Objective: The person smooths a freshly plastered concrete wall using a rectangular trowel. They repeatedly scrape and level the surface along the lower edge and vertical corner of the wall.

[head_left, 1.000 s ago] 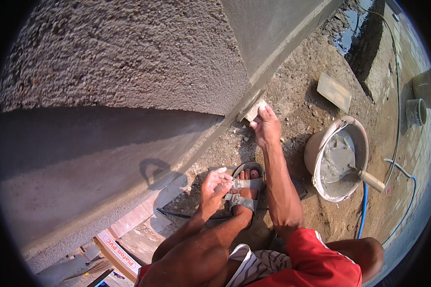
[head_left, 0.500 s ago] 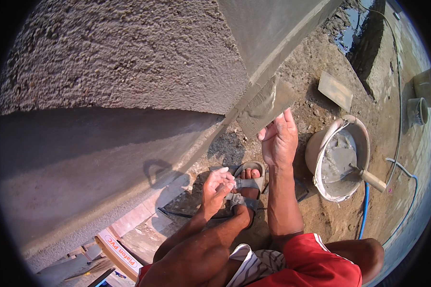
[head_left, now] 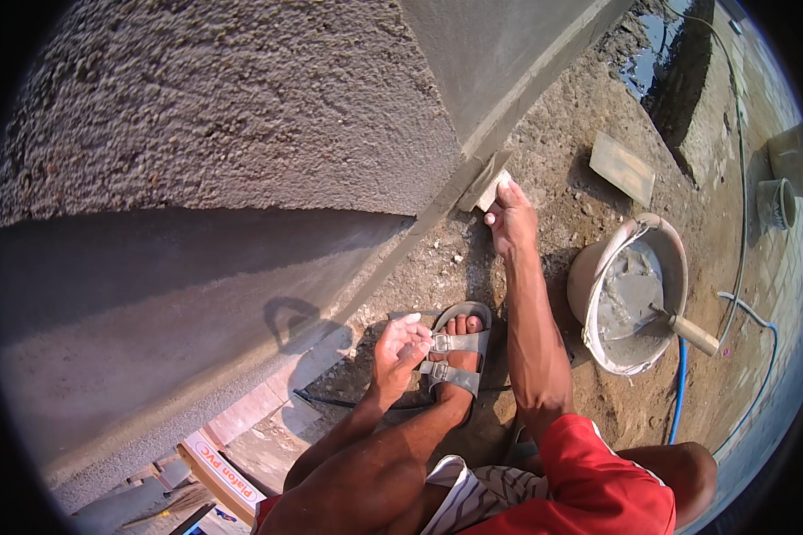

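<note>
In the head view, the right hand (head_left: 515,223) pinches the light grip block (head_left: 492,192) of a plastering float (head_left: 478,185), thumb and fingers closed on it. The float is tilted just ahead of that hand, along the ledge (head_left: 509,120) at the wall's foot; whether its whole edge touches cannot be told. The left hand (head_left: 398,352) is half curled, with nothing visible in it. Just right of its fingers is a foot in a 2-strap sandal (head_left: 459,342), between this hand and the right forearm; contact is unclear.

The rough wall (head_left: 241,107) rises left of the right hand, its corner close by and limiting room on that side. Right of the same hand stand a bucket (head_left: 580,285) of wet mortar (head_left: 638,259), a wooden-handled trowel (head_left: 694,336) resting in it, and, farther ahead, a flat board (head_left: 622,169) on the soil. Beyond the bucket are a blue hose (head_left: 679,383) and 1 smaller pail (head_left: 776,207).
</note>
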Action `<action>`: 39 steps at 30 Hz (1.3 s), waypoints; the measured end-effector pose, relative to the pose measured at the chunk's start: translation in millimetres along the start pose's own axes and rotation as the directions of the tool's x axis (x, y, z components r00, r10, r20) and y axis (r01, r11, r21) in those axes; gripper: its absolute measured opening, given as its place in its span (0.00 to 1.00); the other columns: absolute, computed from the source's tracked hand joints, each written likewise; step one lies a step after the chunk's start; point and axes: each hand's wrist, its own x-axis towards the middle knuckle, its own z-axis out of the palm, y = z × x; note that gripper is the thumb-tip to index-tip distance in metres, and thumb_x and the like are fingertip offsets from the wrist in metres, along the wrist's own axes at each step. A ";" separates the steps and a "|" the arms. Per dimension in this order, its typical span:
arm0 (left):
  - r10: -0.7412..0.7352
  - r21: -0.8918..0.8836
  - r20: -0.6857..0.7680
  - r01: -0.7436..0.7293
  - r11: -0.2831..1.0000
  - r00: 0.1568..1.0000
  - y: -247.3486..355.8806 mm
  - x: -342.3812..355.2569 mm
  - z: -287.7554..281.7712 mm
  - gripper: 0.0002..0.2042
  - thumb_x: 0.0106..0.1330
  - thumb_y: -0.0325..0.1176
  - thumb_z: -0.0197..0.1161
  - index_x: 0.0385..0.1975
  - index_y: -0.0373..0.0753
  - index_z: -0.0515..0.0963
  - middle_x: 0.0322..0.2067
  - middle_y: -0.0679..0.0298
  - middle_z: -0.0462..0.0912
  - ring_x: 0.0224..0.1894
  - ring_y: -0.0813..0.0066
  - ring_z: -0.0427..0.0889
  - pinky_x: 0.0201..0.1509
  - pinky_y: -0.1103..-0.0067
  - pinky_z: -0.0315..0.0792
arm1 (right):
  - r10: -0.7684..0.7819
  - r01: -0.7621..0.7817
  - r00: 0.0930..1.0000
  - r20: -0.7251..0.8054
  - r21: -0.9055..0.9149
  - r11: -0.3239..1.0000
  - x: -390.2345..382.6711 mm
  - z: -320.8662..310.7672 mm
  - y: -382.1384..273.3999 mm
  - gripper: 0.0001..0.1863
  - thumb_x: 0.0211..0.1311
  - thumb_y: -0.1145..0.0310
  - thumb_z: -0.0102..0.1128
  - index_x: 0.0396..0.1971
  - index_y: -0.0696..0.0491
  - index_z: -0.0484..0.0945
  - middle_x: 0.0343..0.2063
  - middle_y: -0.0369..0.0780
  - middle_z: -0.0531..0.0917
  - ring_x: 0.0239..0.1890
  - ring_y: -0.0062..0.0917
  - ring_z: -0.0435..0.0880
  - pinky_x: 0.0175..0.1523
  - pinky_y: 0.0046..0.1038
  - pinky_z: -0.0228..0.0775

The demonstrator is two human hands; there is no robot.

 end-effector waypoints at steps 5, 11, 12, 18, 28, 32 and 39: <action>-0.022 0.000 -0.015 0.022 1.000 1.000 2.0 0.6 3.1 0.22 0.58 0.25 0.60 0.52 0.32 0.64 0.37 0.59 0.75 0.39 0.74 0.76 0.47 0.79 0.69 | -0.090 0.088 0.992 0.084 0.020 0.996 -6.9 10.6 -2.9 0.13 0.63 0.72 0.50 0.47 0.57 0.68 0.23 0.30 0.73 0.18 0.12 0.67 0.18 0.17 0.62; -0.008 0.015 0.007 0.008 1.000 1.000 3.7 0.8 3.6 0.22 0.57 0.25 0.60 0.52 0.32 0.64 0.38 0.58 0.75 0.39 0.73 0.76 0.47 0.78 0.69 | -0.206 0.205 0.968 0.142 0.021 0.979 -53.4 51.9 -24.1 0.15 0.63 0.71 0.51 0.48 0.59 0.69 0.25 0.30 0.74 0.20 0.11 0.69 0.19 0.16 0.65; -0.018 0.013 0.008 0.018 1.000 1.000 4.8 1.1 5.3 0.22 0.57 0.25 0.60 0.52 0.32 0.64 0.38 0.59 0.75 0.39 0.73 0.76 0.47 0.78 0.69 | -0.227 0.229 0.955 0.191 0.013 0.973 -59.6 53.1 -26.6 0.16 0.63 0.69 0.52 0.49 0.59 0.69 0.28 0.32 0.77 0.22 0.12 0.71 0.21 0.17 0.66; -0.012 0.025 0.011 0.012 1.000 1.000 3.6 -0.6 6.2 0.22 0.58 0.27 0.61 0.52 0.32 0.64 0.38 0.59 0.75 0.40 0.73 0.76 0.46 0.78 0.69 | -0.293 0.207 0.859 0.419 0.239 0.949 -98.2 43.8 -48.8 0.20 0.64 0.66 0.53 0.54 0.57 0.64 0.40 0.36 0.78 0.32 0.17 0.78 0.28 0.19 0.70; -0.034 0.004 0.005 0.034 0.999 0.999 -7.3 -7.0 4.0 0.22 0.58 0.26 0.60 0.52 0.33 0.64 0.37 0.59 0.75 0.39 0.74 0.75 0.46 0.77 0.68 | 0.028 -0.060 0.954 0.298 0.097 0.993 -64.8 -27.9 38.0 0.14 0.65 0.70 0.49 0.49 0.55 0.68 0.39 0.38 0.80 0.35 0.22 0.81 0.28 0.18 0.75; -0.032 -0.010 -0.004 0.032 0.999 0.999 -7.7 -7.8 3.4 0.22 0.58 0.26 0.60 0.52 0.32 0.64 0.37 0.59 0.75 0.39 0.74 0.75 0.47 0.77 0.69 | 0.044 -0.056 0.969 0.241 0.043 0.998 -54.0 -22.7 50.7 0.13 0.65 0.71 0.48 0.49 0.56 0.68 0.40 0.39 0.80 0.37 0.22 0.81 0.30 0.20 0.77; -0.026 -0.006 -0.011 0.026 1.000 1.000 -4.4 -9.4 3.5 0.21 0.58 0.26 0.60 0.52 0.32 0.64 0.37 0.59 0.75 0.39 0.73 0.76 0.48 0.77 0.69 | 0.042 -0.040 0.985 0.170 -0.013 0.999 -51.9 -7.3 58.1 0.13 0.64 0.71 0.48 0.48 0.56 0.69 0.39 0.39 0.79 0.35 0.24 0.82 0.32 0.23 0.80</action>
